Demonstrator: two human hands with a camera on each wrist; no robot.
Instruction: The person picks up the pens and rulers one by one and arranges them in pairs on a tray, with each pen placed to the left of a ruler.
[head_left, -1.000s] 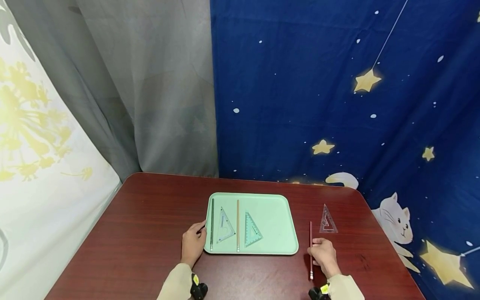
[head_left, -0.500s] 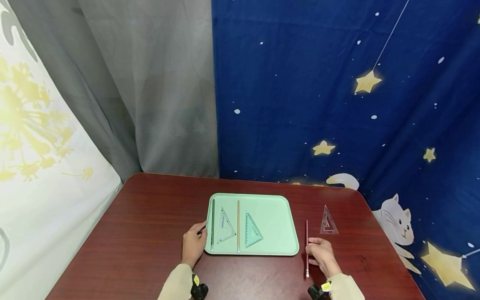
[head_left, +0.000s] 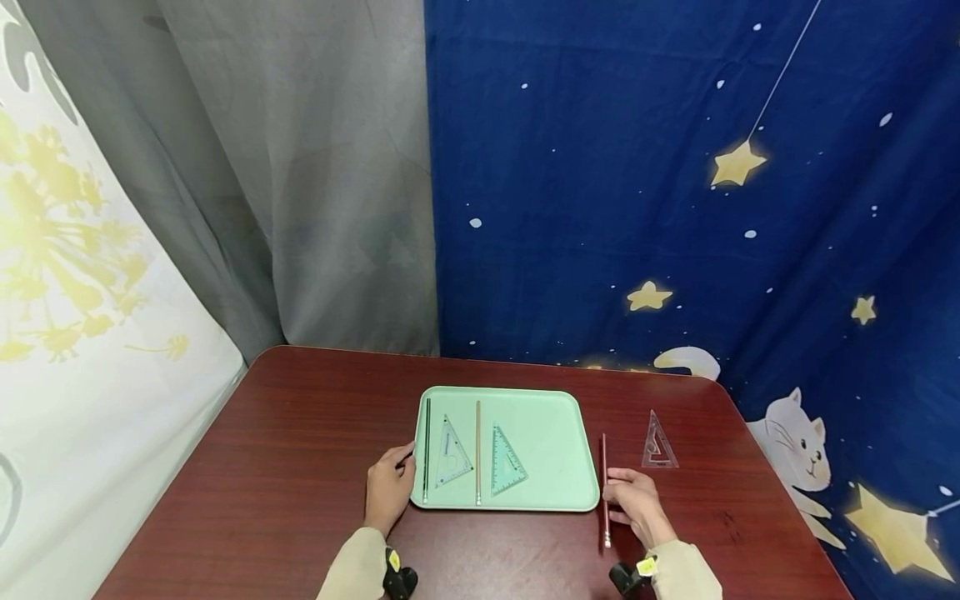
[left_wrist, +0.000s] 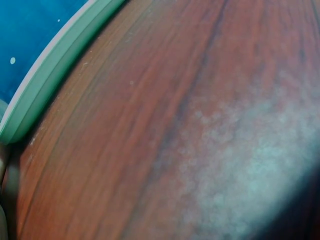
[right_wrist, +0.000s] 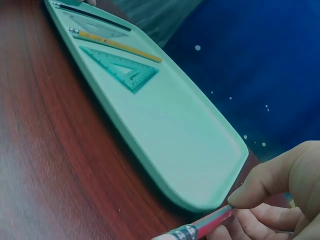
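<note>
In the head view, my right hand [head_left: 632, 498] pinches a red pencil [head_left: 604, 475] between thumb and fingers, just off the right rim of a pale green tray [head_left: 555, 450]. In the right wrist view, the eraser end of this red pencil [right_wrist: 200, 227] points toward the camera. My left hand [head_left: 390, 487] grips the tray's left rim. On the tray lie a black pencil [head_left: 427, 450], a clear set square [head_left: 452, 458], a yellow pencil [head_left: 477, 454] and a green-tinted set square [head_left: 507, 467], in a row from left to right.
Another clear set square [head_left: 659, 446] lies on the dark red wooden table [head_left: 315, 417], to the right of the tray. A grey curtain [head_left: 352, 208] and a blue star-patterned curtain [head_left: 570, 183] hang behind the table's far edge.
My right hand has moved left with the red pencil, from near the loose set square to beside the tray's right rim. My left hand has stayed at the tray.
</note>
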